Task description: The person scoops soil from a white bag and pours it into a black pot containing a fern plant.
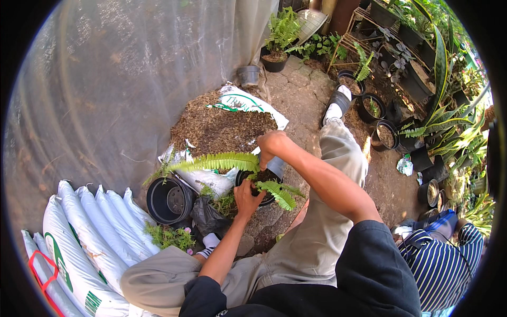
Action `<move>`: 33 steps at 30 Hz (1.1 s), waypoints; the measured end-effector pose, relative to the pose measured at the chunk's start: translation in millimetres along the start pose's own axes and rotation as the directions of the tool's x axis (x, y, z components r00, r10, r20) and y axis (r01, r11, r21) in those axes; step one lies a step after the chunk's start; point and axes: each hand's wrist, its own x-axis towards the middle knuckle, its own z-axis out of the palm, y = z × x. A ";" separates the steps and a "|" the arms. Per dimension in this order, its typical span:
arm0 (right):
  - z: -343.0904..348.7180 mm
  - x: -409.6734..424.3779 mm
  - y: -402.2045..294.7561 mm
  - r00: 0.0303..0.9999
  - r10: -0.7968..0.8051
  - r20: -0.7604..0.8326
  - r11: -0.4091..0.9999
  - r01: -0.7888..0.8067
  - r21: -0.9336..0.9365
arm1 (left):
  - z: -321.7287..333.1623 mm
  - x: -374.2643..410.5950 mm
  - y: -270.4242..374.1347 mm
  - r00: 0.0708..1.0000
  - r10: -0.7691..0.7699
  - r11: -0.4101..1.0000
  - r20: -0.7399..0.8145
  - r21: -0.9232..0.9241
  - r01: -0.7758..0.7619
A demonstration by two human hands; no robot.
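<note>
A black plastic pot (266,198) stands on the ground between my legs with a fern in it. One long fern frond (222,161) reaches left, and shorter fronds (279,194) hang over the right side. My left hand (247,198) is at the near rim, thumb and fingers around the base of the fern. From the far side my right hand (271,148) points down into the pot beside the stems; its fingertips are partly hidden. Just beyond lies a torn white sack (253,102) spread open under a heap of brown growing medium (218,128).
Stacked empty black pots (169,200) and a flowering plant (170,236) stand at left, near several full white sacks (95,233). Plastic sheeting (119,87) hangs behind. Potted plants (372,107) line the right side. Another person in a striped shirt (439,261) is at lower right.
</note>
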 end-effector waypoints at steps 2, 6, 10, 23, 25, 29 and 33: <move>1.6 -0.1 0.3 1.000 0.000 0.000 1.000 0.000 0.016 | 1.6 -0.9 -0.8 0.999 -0.048 0.999 0.013 -0.024 0.048; 4.0 0.9 1.2 1.000 -0.005 0.003 1.000 0.005 -0.009 | 16.4 -2.4 -21.5 0.998 0.033 0.999 -0.048 -0.014 -0.034; 11.2 3.1 7.3 0.998 0.026 0.052 1.000 -0.026 -0.013 | 11.7 -5.4 -17.5 1.000 0.000 0.999 0.030 -0.032 0.001; 11.4 -1.5 18.0 0.997 0.069 0.020 0.997 -0.069 0.039 | 16.8 4.2 -2.9 0.965 0.236 0.972 -0.111 0.007 -0.236; 11.1 -5.4 18.7 0.997 0.077 -0.006 0.996 -0.077 0.046 | 19.0 7.1 -10.5 0.986 0.152 0.979 0.066 0.126 -0.159; 7.4 -6.2 11.4 0.992 0.089 -0.089 0.996 -0.086 0.030 | 33.4 -10.0 -63.6 0.940 0.335 0.874 -0.070 0.395 -0.283; 9.7 -10.8 10.3 0.997 0.082 0.007 0.993 -0.082 0.086 | 22.5 -11.6 -35.9 0.996 -0.020 1.000 -0.084 0.019 0.021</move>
